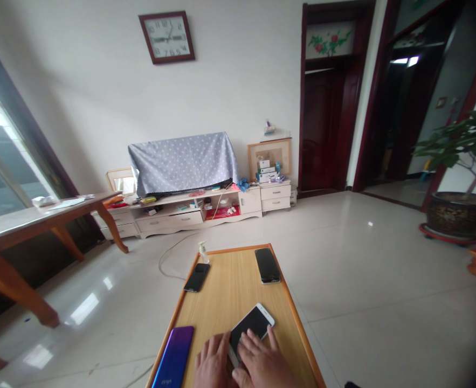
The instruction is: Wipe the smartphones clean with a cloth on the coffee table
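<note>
1. Both of your hands are on the job here: your left hand [213, 364] and your right hand [264, 364] sit together on the lower end of the white smartphone [253, 325], which lies screen-up at the near end of the low wooden table [233, 277].
2. Your right hand's fingers are spread and fairly flat across the screen, while your left hand's fingers come in against the phone's lower left side. Neither looks curled right around it, but I can't tell how firm your hold is.
3. The purple-blue smartphone [173, 357] lies just left of your left hand, so it looks like an easy reach.
4. Two black smartphones [196, 277] [267, 265] lie at the far end near opposite edges, probably spaced that way so they don't touch.
5. A small pump bottle [203, 252] stands by the far left corner, within reach of the table.
6. Across the room, a polka-dot cloth [182, 163] is draped over something on the white TV cabinet [168, 225], likely as a dust cover.
</note>
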{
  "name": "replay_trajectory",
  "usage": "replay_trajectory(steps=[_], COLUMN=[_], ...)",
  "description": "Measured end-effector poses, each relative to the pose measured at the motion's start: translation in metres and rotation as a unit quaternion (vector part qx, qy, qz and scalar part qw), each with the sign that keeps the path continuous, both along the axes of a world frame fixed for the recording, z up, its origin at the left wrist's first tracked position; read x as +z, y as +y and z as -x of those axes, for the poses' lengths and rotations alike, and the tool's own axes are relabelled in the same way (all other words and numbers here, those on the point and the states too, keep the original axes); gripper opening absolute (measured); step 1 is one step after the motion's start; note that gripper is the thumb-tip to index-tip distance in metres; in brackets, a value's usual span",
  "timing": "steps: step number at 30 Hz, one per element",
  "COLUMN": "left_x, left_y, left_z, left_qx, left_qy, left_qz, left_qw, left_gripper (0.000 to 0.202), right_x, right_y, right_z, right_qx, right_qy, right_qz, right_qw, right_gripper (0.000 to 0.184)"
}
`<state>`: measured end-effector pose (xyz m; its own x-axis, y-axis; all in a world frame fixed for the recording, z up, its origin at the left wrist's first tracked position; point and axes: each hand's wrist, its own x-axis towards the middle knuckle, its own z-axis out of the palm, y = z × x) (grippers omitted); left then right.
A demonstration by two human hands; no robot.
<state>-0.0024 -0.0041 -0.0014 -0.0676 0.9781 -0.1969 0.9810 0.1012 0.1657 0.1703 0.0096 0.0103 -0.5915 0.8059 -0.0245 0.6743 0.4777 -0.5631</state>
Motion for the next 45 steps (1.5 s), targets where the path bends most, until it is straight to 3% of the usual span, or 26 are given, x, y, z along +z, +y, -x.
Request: replay_trajectory(steps=[3,10,18,27,33,36,43,45], left_x=[0.002,0.002,-0.005,0.001,-0.002,-0.001,0.004,0.004], left_y=[0.0,-0.001,0.003,0.0,0.003,0.003,0.0,0.0], left_z=[0.0,-0.004,0.003,-0.004,0.003,0.004,-0.003,-0.003], left_qx=[-0.001,0.007,0.0,0.006,-0.004,-0.007,0.001,0.002], left_qy=[-0.002,-0.01,0.004,-0.006,-0.006,-0.011,-0.013,-0.011], left_qz=[0.002,-0.026,0.01,-0.021,0.013,0.01,-0.016,-0.015], left_qw=[1.0,1.0,1.0,1.0,1.0,1.0,1.0,1.0], left_gripper=[0.073,0.069,0.076,0.071,0.076,0.076,0.073,0.072], right_x=[0.001,-0.013,-0.006,-0.015,-0.015,-0.013,-0.013,-0.013], right_y=[0.001,0.012,0.005,0.017,0.009,0.008,0.018,0.018], right_z=[0.0,-0.006,0.004,-0.001,0.01,0.009,0.001,0.003], right_qx=[0.002,-0.085,0.011,-0.108,-0.012,-0.001,-0.112,-0.109], right_qy=[0.009,0.011,0.023,0.025,0.036,0.048,0.039,0.037], right_qz=[-0.009,-0.047,0.003,-0.076,-0.028,-0.027,-0.081,-0.077], right_qw=[1.0,0.995,1.0,0.991,0.999,0.998,0.99,0.99], right_gripper=[0.048,0.048,0.049,0.042,0.04,0.038,0.039,0.039])
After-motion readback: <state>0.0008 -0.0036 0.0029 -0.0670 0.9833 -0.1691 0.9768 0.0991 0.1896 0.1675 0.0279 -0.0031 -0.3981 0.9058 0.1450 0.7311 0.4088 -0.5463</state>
